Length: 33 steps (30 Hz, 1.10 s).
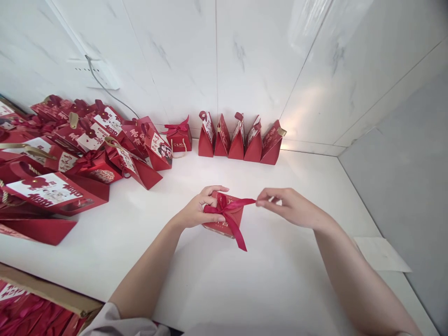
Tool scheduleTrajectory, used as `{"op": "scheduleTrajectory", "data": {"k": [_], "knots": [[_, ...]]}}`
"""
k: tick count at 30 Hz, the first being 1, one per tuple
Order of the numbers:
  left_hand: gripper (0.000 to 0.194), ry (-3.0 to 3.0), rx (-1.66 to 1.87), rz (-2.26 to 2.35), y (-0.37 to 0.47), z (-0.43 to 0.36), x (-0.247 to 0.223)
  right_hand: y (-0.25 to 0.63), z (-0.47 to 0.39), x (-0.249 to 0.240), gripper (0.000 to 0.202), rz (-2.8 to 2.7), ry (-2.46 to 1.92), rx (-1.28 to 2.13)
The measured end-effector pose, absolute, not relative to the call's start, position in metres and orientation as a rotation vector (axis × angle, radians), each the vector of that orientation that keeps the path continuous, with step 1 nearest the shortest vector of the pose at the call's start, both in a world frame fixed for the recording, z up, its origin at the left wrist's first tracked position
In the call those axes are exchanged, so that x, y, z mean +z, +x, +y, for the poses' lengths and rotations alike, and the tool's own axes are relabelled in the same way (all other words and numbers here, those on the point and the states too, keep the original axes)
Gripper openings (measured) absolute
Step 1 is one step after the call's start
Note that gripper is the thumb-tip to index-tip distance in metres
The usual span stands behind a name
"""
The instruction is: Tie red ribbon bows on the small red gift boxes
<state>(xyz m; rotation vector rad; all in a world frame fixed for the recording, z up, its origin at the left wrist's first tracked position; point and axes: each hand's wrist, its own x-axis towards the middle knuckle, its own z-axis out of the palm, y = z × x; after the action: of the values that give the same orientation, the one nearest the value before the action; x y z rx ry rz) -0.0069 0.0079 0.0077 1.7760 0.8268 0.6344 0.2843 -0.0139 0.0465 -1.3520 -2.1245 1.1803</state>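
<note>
A small red gift box (217, 225) with gold print rests on the white table, a dark pink ribbon (234, 226) tied in a bow on its top. My left hand (201, 208) is wrapped round the box's left side, its fingers over the bow's left part. To the right of the box, my right hand (289, 205) pinches the tip of one ribbon end between thumb and forefinger, and that end is drawn out straight. The other ribbon end hangs loose toward the front.
Several upright red boxes (236, 140) stand in a row by the marbled wall, with a bow-topped box (179, 140) left of them. Many red boxes crowd the left. A carton (52, 291) sits front left; white paper (381, 254) lies at right.
</note>
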Motion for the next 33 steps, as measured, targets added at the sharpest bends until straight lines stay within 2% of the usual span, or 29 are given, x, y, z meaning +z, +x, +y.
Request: {"op": "scheduleTrajectory", "data": {"k": [3, 7, 10, 14, 19, 23, 26, 33], "knots": [[0.031, 1.845, 0.569, 0.806, -0.001, 0.002, 0.012, 0.261, -0.018, 0.038, 0.019, -1.906, -1.189, 1.009], [0.025, 2.034, 0.567, 0.950, 0.006, -0.006, 0.021, 0.233, -0.023, 0.018, 0.025, -1.875, -1.047, 1.132], [0.031, 2.118, 0.586, 1.060, 0.003, -0.006, 0.027, 0.231, -0.025, 0.013, 0.018, -1.858, -1.095, 1.183], [0.037, 2.148, 0.520, 1.098, -0.006, -0.003, 0.032, 0.248, -0.025, 0.027, 0.010, -2.024, -1.178, 1.226], [0.037, 2.037, 0.451, 1.089, -0.006, -0.006, 0.035, 0.267, -0.031, 0.053, 0.012, -2.229, -1.212, 1.348], [0.038, 2.051, 0.527, 1.148, 0.007, -0.010, 0.027, 0.251, -0.036, 0.050, 0.019, -2.079, -1.319, 1.057], [0.033, 2.079, 0.663, 1.233, 0.017, -0.014, 0.020, 0.233, -0.037, 0.033, 0.015, -2.117, -1.396, 0.676], [0.015, 2.040, 0.834, 1.310, 0.031, -0.022, 0.015, 0.221, -0.036, 0.011, 0.005, -2.089, -1.557, 0.279]]}}
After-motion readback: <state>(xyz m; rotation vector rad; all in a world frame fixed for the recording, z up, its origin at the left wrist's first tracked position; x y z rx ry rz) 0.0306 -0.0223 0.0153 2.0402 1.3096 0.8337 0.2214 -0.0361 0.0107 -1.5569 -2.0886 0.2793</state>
